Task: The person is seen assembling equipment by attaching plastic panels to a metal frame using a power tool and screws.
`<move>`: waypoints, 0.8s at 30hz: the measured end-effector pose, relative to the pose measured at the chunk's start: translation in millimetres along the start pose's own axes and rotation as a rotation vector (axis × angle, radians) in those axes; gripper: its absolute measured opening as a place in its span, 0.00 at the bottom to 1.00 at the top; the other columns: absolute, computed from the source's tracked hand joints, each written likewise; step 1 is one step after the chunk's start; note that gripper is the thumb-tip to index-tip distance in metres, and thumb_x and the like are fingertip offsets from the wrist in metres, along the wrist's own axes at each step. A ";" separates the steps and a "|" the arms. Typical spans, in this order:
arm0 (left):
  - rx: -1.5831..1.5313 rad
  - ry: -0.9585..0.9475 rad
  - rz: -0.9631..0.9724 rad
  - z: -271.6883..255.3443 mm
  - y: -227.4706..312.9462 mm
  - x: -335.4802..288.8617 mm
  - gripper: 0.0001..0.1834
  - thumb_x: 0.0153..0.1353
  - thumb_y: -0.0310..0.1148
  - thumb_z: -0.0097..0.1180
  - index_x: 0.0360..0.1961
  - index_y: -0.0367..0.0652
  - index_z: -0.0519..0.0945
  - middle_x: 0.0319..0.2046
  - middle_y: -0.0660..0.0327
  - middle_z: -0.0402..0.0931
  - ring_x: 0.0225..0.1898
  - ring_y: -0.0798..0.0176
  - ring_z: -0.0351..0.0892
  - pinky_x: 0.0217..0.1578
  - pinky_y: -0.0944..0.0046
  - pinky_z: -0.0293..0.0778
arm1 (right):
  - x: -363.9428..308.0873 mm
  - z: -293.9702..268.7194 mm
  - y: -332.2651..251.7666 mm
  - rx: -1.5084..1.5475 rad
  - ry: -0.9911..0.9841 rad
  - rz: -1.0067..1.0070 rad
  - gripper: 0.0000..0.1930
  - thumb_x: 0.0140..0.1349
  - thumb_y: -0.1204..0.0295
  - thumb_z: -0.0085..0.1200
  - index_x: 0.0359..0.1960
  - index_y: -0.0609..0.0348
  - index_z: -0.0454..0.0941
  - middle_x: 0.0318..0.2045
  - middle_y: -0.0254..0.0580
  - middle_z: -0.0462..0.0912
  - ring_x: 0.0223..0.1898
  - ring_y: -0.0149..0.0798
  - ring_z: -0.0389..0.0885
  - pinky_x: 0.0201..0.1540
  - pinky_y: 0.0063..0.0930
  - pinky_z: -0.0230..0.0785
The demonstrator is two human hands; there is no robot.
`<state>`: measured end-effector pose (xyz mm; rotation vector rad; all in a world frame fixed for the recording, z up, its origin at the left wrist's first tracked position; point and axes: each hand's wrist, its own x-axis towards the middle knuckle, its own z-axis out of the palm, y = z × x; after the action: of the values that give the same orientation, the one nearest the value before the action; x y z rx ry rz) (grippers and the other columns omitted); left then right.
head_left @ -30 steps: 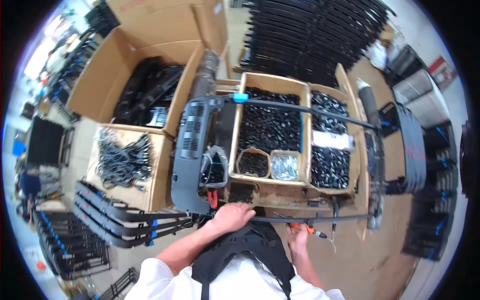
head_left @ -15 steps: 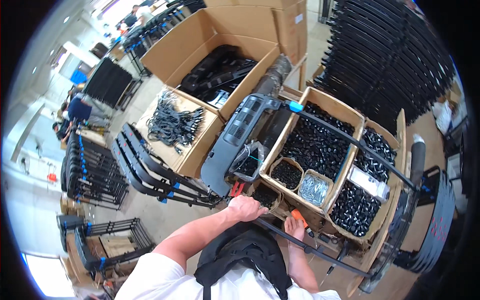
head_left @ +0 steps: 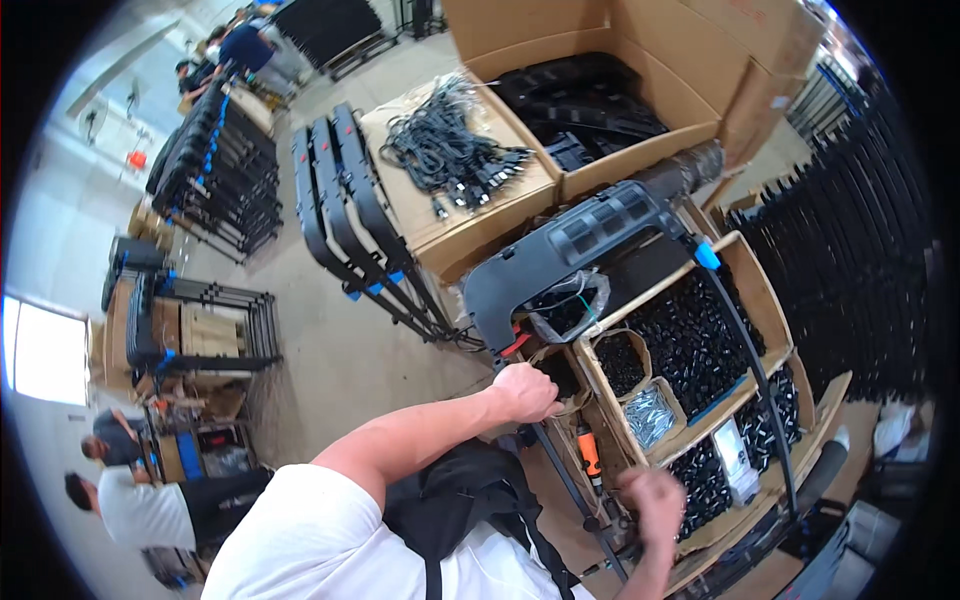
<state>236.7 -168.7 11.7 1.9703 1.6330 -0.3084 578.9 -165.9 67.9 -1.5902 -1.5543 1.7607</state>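
Observation:
A dark grey plastic panel [head_left: 560, 238] with black tubes forms a frame lying across the bench in front of me. My left hand [head_left: 525, 392] is closed round the near corner of this frame, beside a red part [head_left: 516, 343]. My right hand [head_left: 655, 502] is smeared by motion above the near side of the boxes, close to a box of black fittings [head_left: 703, 480]; whether it holds anything cannot be made out. Between my hands an orange-handled power screwdriver [head_left: 588, 452] hangs or stands upright, touched by neither hand. Blue tape [head_left: 707, 256] wraps a far tube.
Cardboard trays hold black plugs [head_left: 680, 315], silver screws [head_left: 648, 416] and small dark screws [head_left: 619, 362]. A clear-and-white pack [head_left: 734, 455] lies on the fittings. Cables [head_left: 455, 145] top a carton at the left. More frames [head_left: 350, 190] stand beside it; people work at far left.
My view has swung left. The right hand has let go of the orange screwdriver and moved right, away from it. The left hand keeps its hold on the frame corner.

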 end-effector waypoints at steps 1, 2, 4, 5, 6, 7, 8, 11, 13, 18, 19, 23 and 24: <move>-0.021 0.013 -0.008 4.3 1.2 -0.4 0.28 0.72 0.57 0.51 0.33 0.41 0.87 0.29 0.53 0.87 0.36 0.48 0.89 0.37 0.47 0.83 | 30.0 -23.0 -8.3 -0.236 0.167 -0.082 0.12 0.68 0.72 0.57 0.45 0.66 0.88 0.39 0.43 0.89 0.42 0.37 0.85 0.49 0.34 0.77; -0.016 0.126 0.019 9.1 0.8 -0.8 0.26 0.70 0.55 0.53 0.33 0.42 0.87 0.29 0.54 0.87 0.37 0.48 0.89 0.39 0.49 0.82 | 67.4 -46.7 9.9 -0.321 0.327 -0.206 0.15 0.71 0.71 0.55 0.53 0.68 0.84 0.48 0.49 0.88 0.51 0.42 0.85 0.57 0.37 0.75; -0.064 0.517 0.172 21.9 -7.6 -6.2 0.19 0.68 0.49 0.58 0.31 0.44 0.83 0.28 0.56 0.84 0.35 0.50 0.86 0.41 0.53 0.79 | 136.5 -92.0 -5.7 -0.432 0.381 -0.308 0.23 0.73 0.66 0.56 0.63 0.69 0.77 0.59 0.56 0.83 0.61 0.48 0.81 0.65 0.39 0.70; -0.074 0.538 0.150 29.2 -5.1 -12.5 0.19 0.68 0.49 0.58 0.31 0.44 0.83 0.28 0.56 0.84 0.35 0.50 0.86 0.41 0.53 0.79 | 164.1 -109.6 -15.2 -0.514 0.451 -0.339 0.25 0.74 0.64 0.56 0.65 0.69 0.75 0.61 0.58 0.81 0.62 0.50 0.80 0.66 0.40 0.70; -0.235 0.736 0.270 27.0 5.2 -20.7 0.16 0.67 0.45 0.60 0.30 0.44 0.82 0.29 0.57 0.82 0.36 0.51 0.84 0.40 0.52 0.78 | 193.0 -131.8 -10.1 -0.693 0.543 -0.382 0.26 0.74 0.62 0.56 0.65 0.68 0.75 0.62 0.60 0.80 0.62 0.53 0.80 0.67 0.41 0.69; -0.392 0.937 0.394 25.1 14.9 -29.8 0.13 0.66 0.41 0.62 0.30 0.44 0.81 0.29 0.57 0.81 0.36 0.51 0.83 0.40 0.51 0.77 | 218.6 -150.9 -9.6 -0.871 0.639 -0.427 0.27 0.74 0.60 0.56 0.66 0.68 0.74 0.62 0.61 0.79 0.63 0.56 0.79 0.67 0.43 0.68; -0.439 0.855 0.361 29.9 21.5 -45.9 0.12 0.66 0.40 0.63 0.30 0.43 0.81 0.30 0.56 0.80 0.36 0.50 0.82 0.39 0.51 0.76 | 239.9 -161.2 -16.6 -0.931 0.619 -0.381 0.28 0.74 0.58 0.56 0.67 0.68 0.74 0.62 0.63 0.78 0.63 0.60 0.77 0.68 0.45 0.68; -0.622 0.426 0.089 64.4 27.0 -82.8 0.18 0.70 0.46 0.59 0.37 0.41 0.85 0.35 0.53 0.84 0.41 0.44 0.84 0.43 0.48 0.78 | 286.0 -181.6 -23.9 -0.910 0.397 -0.230 0.31 0.77 0.48 0.48 0.49 0.71 0.82 0.43 0.56 0.88 0.45 0.55 0.86 0.51 0.42 0.76; -0.998 0.121 -0.205 83.5 14.7 -84.3 0.29 0.69 0.59 0.55 0.41 0.39 0.86 0.39 0.51 0.87 0.46 0.46 0.86 0.51 0.50 0.79 | 298.5 -218.4 -10.7 -0.664 0.234 0.007 0.33 0.77 0.43 0.45 0.39 0.67 0.83 0.29 0.43 0.85 0.29 0.39 0.82 0.35 0.34 0.73; -1.826 0.189 -0.389 100.9 -12.4 -59.2 0.43 0.70 0.59 0.60 0.75 0.44 0.60 0.61 0.54 0.76 0.58 0.51 0.79 0.59 0.48 0.74 | 304.9 -185.1 -19.7 -0.561 0.219 -0.006 0.31 0.76 0.43 0.48 0.32 0.62 0.81 0.22 0.33 0.79 0.21 0.28 0.74 0.26 0.27 0.67; -1.832 0.182 -0.361 95.5 -13.3 -52.3 0.43 0.70 0.59 0.60 0.75 0.44 0.60 0.61 0.54 0.76 0.58 0.51 0.79 0.59 0.48 0.74 | 296.5 -198.7 -23.7 -0.582 0.272 -0.026 0.31 0.76 0.42 0.48 0.32 0.62 0.81 0.21 0.33 0.79 0.20 0.28 0.74 0.25 0.27 0.67; -2.118 0.260 -0.416 104.6 -21.0 -42.2 0.25 0.72 0.59 0.58 0.51 0.47 0.75 0.46 0.62 0.80 0.50 0.63 0.81 0.52 0.53 0.77 | 266.2 -172.6 -63.4 -0.653 0.307 -0.212 0.30 0.77 0.46 0.50 0.23 0.58 0.77 0.17 0.30 0.74 0.19 0.26 0.71 0.23 0.26 0.62; -2.099 0.263 -0.380 110.2 -25.4 -44.3 0.24 0.73 0.58 0.57 0.48 0.47 0.77 0.43 0.62 0.81 0.48 0.64 0.82 0.51 0.54 0.78 | 254.8 -161.1 -77.5 -0.605 0.354 -0.265 0.29 0.77 0.49 0.52 0.21 0.57 0.76 0.16 0.29 0.72 0.19 0.25 0.69 0.22 0.27 0.59</move>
<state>220.8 -263.2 -62.8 0.0638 1.1956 1.1310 596.4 143.0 33.5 -1.7131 -2.0983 0.8490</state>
